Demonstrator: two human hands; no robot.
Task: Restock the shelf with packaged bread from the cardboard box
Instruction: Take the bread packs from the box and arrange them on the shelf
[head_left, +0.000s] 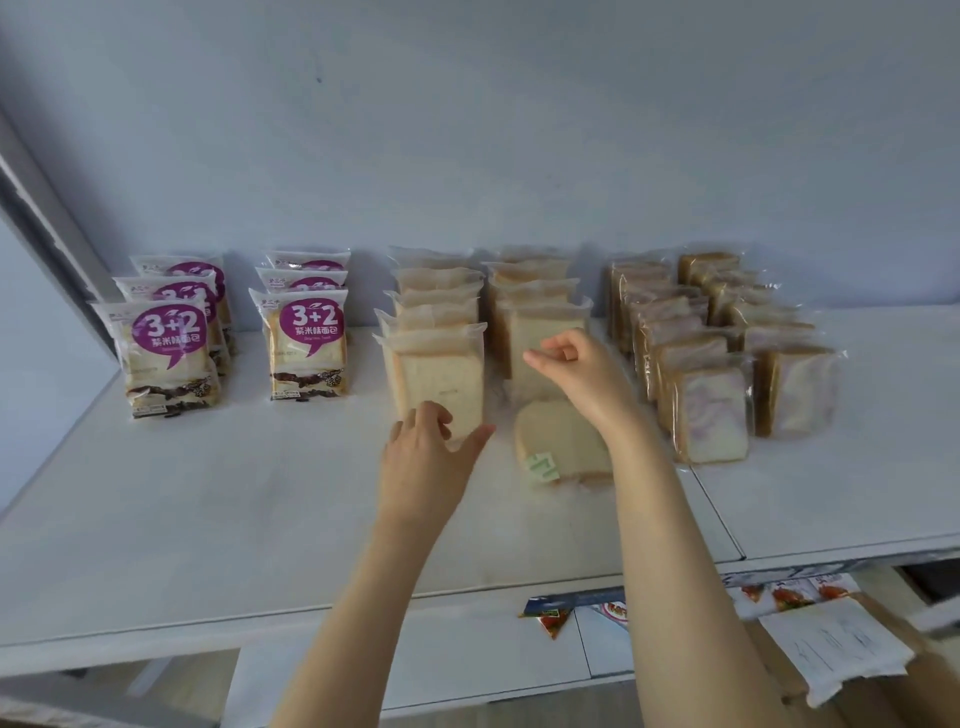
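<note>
Shelf (260, 493) inspected from above; white surface, stocked along its rear in rows. Landmark taken as the fallen packet of white toast (563, 449), lying flat near the shelf's middle; a green label shows on its near end.

Left of the fallen packet: a row of clear-wrapped white toast packets (439, 358), upright, front to back; further left, two rows of purple-labelled "3+2" bread packets (309, 345). Directly behind it: a second row of white toast (540, 312), upright. Right of it: two rows of marbled purple-and-white toast packets (711, 410), leaning slightly.

Left hand (428, 457): fingers and thumb spread, loosely cupping the lower front of the foremost packet in the left toast row; contact appears light, steadying rather than lifting. Right hand (582, 374): raised above and just behind the fallen packet, fingers curled with thumb and forefinger near a pinch; whether it has a film edge of the packet behind is not clear; otherwise it has nothing in it.

Cardboard box (883, 675): lower right, below the shelf edge, partly seen; paper lies on it.

Judgement: placement and straightening step in hand; rows largely filled. Next move calls for the right hand to descend, take the fallen packet by its upper edge and stand it at the front of the row behind; soft bread, so a gentle grip.
</note>
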